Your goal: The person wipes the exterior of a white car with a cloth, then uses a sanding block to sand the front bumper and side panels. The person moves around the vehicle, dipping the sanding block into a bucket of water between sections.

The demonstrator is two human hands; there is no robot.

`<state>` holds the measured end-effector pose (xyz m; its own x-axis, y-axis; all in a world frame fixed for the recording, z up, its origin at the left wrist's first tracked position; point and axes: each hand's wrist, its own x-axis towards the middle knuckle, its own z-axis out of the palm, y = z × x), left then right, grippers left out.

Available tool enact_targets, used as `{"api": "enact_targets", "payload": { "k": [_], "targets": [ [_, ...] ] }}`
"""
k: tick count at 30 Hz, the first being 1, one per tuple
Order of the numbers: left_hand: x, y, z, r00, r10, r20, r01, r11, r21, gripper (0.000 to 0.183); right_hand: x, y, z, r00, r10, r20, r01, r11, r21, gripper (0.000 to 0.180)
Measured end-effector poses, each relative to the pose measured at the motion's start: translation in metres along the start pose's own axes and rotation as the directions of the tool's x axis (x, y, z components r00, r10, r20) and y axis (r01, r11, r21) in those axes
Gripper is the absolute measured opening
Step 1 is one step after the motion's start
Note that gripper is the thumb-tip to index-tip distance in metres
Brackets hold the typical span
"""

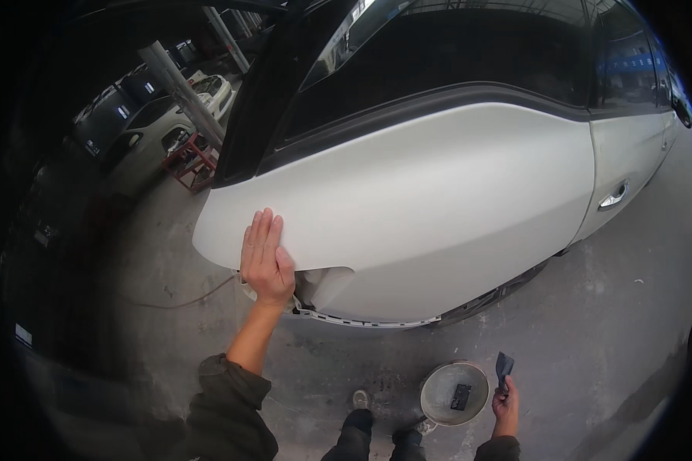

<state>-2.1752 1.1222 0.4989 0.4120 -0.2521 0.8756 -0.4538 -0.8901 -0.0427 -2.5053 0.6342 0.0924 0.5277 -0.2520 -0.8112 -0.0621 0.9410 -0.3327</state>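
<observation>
My left hand point(265, 259) lies flat on the rear quarter panel point(415, 213) of a white car, palm down, fingers extended and nothing held. It rests just above the cut-out for the tail light point(323, 282), where the lamp is absent and inner metal shows. Low on the right, my right hand point(506, 400) grips a dark folded sheet point(504, 366), apparently sandpaper. Beside that hand a round bucket point(427, 392) stands on the floor. Inside it is a black rectangular block point(461, 397); whether it floats in water I cannot tell.
The rear wheel point(496, 294) and a chrome door handle point(613, 196) are farther along the car. A thin hose point(190, 302) crosses the concrete floor point(588, 322) at left. Behind stand a red metal stand point(191, 164), a pillar point(181, 92) and another car point(150, 129). My shoes are near the bucket.
</observation>
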Motion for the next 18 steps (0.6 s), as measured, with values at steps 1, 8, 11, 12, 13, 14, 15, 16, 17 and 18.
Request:
{"api": "enact_targets", "payload": {
  "k": [1,8,11,12,13,14,15,16,17,18],
  "targets": [
    [-0.005,0.001,0.0,1.0,-0.023,-0.014,0.023,1.0,-0.014,0.043,-0.036,-0.016,0.049,0.987,-0.099,0.124,0.104,0.994,-0.034,0.008],
    [0.001,0.01,-0.009,0.998,0.045,-0.032,-0.051,0.972,-0.228,0.021,-0.228,-0.036,0.393,0.461,-0.547,0.698,0.867,0.443,-0.226,0.033],
    [-0.015,-0.026,-0.026,0.943,0.334,0.015,-0.303,0.874,-0.38,0.021,-0.256,-0.005,0.485,0.309,-0.473,0.825,0.949,0.21,-0.235,0.044],
    [-0.018,-0.045,-0.028,0.918,0.395,0.033,-0.349,0.846,-0.403,0.024,-0.252,-0.005,0.498,0.215,-0.48,0.851,0.971,0.008,-0.24,0.048],
    [-0.023,-0.067,-0.031,0.933,0.353,0.072,-0.305,0.879,-0.367,0.031,-0.261,0.003,0.506,0.27,-0.509,0.818,0.918,-0.12,-0.377,0.049],
    [-0.028,-0.087,-0.036,0.943,0.312,0.114,-0.26,0.906,-0.333,0.039,-0.262,0.007,0.509,0.102,-0.548,0.83,0.865,-0.363,-0.346,0.051],
    [-0.032,-0.108,-0.042,0.949,0.269,0.164,-0.215,0.934,-0.285,0.047,-0.256,0.013,0.511,-0.064,-0.536,0.842,0.759,-0.574,-0.308,0.052],
    [-0.031,-0.129,-0.051,0.956,0.223,0.19,-0.168,0.948,-0.27,0.058,-0.255,0.014,0.514,-0.225,-0.385,0.895,0.627,-0.761,-0.17,0.056],
    [-0.03,-0.147,-0.058,0.961,0.172,0.216,-0.115,0.961,-0.253,0.07,-0.252,0.007,0.515,-0.349,-0.193,0.917,0.449,-0.893,-0.017,0.06],
    [-0.028,-0.158,-0.062,0.963,0.119,0.243,-0.062,0.971,-0.232,0.082,-0.247,0.0,0.515,-0.431,0.024,0.902,0.242,-0.96,0.141,0.063]
  ]
}}
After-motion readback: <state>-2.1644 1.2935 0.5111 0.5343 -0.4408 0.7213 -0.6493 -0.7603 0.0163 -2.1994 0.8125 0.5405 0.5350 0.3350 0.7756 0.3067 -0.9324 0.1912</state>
